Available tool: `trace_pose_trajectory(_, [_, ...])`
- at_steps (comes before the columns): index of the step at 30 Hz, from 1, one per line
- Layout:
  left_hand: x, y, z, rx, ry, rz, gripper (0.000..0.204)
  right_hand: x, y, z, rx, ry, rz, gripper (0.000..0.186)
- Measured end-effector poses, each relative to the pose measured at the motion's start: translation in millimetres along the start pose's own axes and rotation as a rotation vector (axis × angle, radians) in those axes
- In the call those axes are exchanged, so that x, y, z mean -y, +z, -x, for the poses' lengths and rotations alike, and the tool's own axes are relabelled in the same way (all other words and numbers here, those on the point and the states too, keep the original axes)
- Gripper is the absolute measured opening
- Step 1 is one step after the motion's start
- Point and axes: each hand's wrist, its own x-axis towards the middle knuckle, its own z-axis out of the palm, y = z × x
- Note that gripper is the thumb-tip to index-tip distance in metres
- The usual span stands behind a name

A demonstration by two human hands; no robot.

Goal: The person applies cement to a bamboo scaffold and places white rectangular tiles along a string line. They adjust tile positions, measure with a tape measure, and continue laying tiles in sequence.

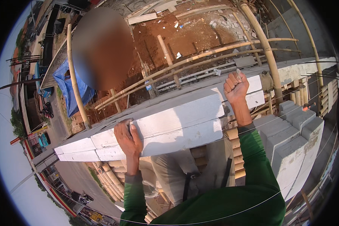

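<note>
While the left hand [128, 140] rests open on the white block [175, 118], any tap from the clenched right hand [236, 88] should be gentle and even.

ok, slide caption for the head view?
Left hand on the white block wall, right hand curled into a fist nearby, bamboo poles beyond.

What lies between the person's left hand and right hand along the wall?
The head view shows a long white block, partly shadowed, between the left hand and right hand.
</note>
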Motion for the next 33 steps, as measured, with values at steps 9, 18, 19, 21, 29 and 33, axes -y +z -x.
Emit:
trace_pose_trajectory(9, [-1.7,-4.1,-7.7,0.054,-0.037,0.035,0.032,-24.7,-33.1,7.1,0.040,0.000,0.093,0.045])
trace_pose_trajectory(18, [-2.0,-1.8,-14.2,0.040,-0.012,0.066,0.035,-14.3,-31.8,0.2,0.025,-0.057,-0.067,0.037])
trace_pose_trajectory(19, [-2.4,-1.6,-14.3,0.036,-0.010,0.070,0.035,-19.1,-31.2,-0.8,0.187,-0.070,-0.259,0.038])
trace_pose_trajectory(21, [-3.4,-2.7,-12.5,0.033,-0.024,0.080,0.035,-19.1,-26.8,-3.1,0.187,-0.069,-0.062,0.043])
trace_pose_trajectory(29, [0.7,-3.6,-4.5,0.036,-0.022,-0.006,0.032,-33.7,-21.1,-15.5,0.254,-0.030,-0.190,0.043])
trace_pose_trajectory(33, [-2.9,2.9,-2.5,-0.028,0.007,0.018,0.035,-36.4,-8.7,-14.9,-0.101,-0.015,-0.032,0.046])
